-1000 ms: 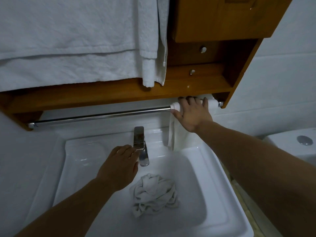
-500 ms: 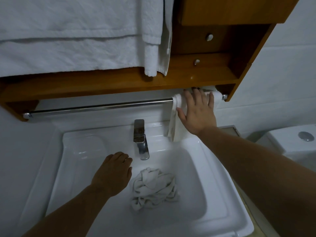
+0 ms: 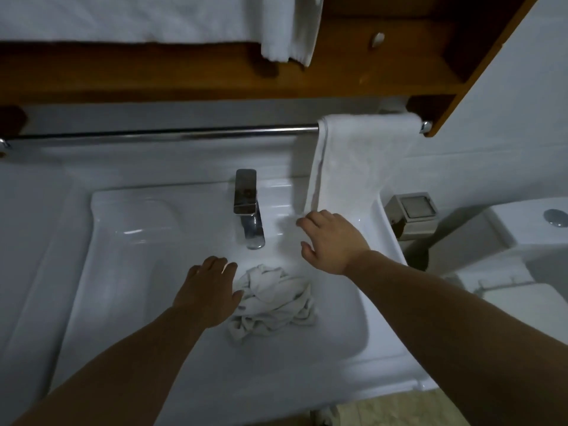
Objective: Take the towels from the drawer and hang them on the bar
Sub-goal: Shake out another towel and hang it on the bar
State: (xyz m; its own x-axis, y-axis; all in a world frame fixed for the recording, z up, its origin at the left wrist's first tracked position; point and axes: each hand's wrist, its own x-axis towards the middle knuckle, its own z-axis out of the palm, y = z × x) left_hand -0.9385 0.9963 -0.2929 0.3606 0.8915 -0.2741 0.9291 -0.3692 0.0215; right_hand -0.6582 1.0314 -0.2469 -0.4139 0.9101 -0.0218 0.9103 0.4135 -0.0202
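Note:
A white towel (image 3: pixel 353 161) hangs over the right end of the chrome bar (image 3: pixel 172 132) under the wooden shelf. My right hand (image 3: pixel 330 241) hovers just below that towel's lower edge, fingers spread, holding nothing. A crumpled white towel (image 3: pixel 273 298) lies in the basin of the white sink (image 3: pixel 129 272). My left hand (image 3: pixel 209 293) is spread over the basin, its fingers at the left edge of the crumpled towel, gripping nothing.
A chrome faucet (image 3: pixel 247 207) stands at the back of the sink between my hands. White towels (image 3: pixel 147 16) lie on the wooden shelf (image 3: pixel 184 75) above the bar. At the right are a toilet tank (image 3: pixel 528 229) and a small metal box (image 3: pixel 413 215).
My right hand has let go of the hung towel and dropped from the bar to below it. My left hand has moved right, towards the crumpled towel. The view has tilted down.

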